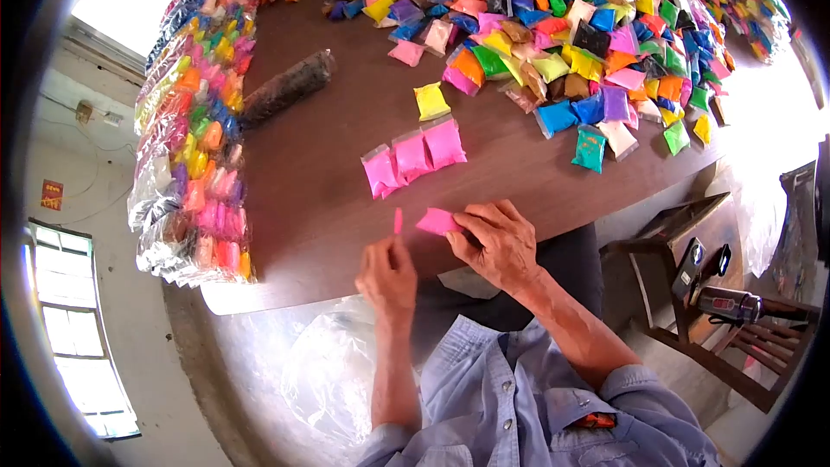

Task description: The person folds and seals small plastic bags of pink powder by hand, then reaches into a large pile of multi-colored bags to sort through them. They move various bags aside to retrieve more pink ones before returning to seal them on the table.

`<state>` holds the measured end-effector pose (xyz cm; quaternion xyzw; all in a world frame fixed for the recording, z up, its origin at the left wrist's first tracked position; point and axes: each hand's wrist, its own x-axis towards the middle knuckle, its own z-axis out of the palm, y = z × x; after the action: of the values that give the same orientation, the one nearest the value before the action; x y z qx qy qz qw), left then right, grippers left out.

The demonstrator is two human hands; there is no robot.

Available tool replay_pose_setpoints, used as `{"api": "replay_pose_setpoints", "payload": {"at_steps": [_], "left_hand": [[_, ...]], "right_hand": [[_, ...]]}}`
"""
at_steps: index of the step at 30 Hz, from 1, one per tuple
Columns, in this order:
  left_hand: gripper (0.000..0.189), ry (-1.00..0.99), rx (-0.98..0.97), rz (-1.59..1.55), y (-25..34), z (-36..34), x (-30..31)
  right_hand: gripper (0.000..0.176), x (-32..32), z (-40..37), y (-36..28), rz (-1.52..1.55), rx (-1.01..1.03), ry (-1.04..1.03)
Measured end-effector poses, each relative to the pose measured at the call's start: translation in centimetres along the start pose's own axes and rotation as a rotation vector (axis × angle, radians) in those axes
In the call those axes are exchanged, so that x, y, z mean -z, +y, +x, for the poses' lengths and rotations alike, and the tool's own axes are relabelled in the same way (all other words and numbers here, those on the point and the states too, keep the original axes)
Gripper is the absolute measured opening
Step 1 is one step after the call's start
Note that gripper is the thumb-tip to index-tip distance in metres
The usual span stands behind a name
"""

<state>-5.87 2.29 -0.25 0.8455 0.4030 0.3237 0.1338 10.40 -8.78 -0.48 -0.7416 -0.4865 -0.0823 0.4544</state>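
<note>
While right hand [500, 245] pinches pink packet [437, 222], left hand [389, 278] holds pink strip [398, 220].

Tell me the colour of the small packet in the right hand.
Pink; the head view shows the packet in the right hand best.

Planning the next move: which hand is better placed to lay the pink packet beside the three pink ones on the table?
Probably the right hand: it pinches the pink packet, close to the three pink packets. The left hand holds only a small pink strip.
</note>
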Motion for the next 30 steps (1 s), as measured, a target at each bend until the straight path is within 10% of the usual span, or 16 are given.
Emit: {"api": "replay_pose_setpoints", "payload": {"at_steps": [13,30], "left_hand": [[0.010,0.237,0.322,-0.048,-8.5,3.1,2.7],[0.007,0.251,0.228,-0.119,-8.1,3.0,2.5]], "right_hand": [[0.022,0.9,0.1,-0.7,0.022,0.097,-0.043],[0.036,-1.5,1.3,-2.8,-0.108,0.157,-0.212]]}}
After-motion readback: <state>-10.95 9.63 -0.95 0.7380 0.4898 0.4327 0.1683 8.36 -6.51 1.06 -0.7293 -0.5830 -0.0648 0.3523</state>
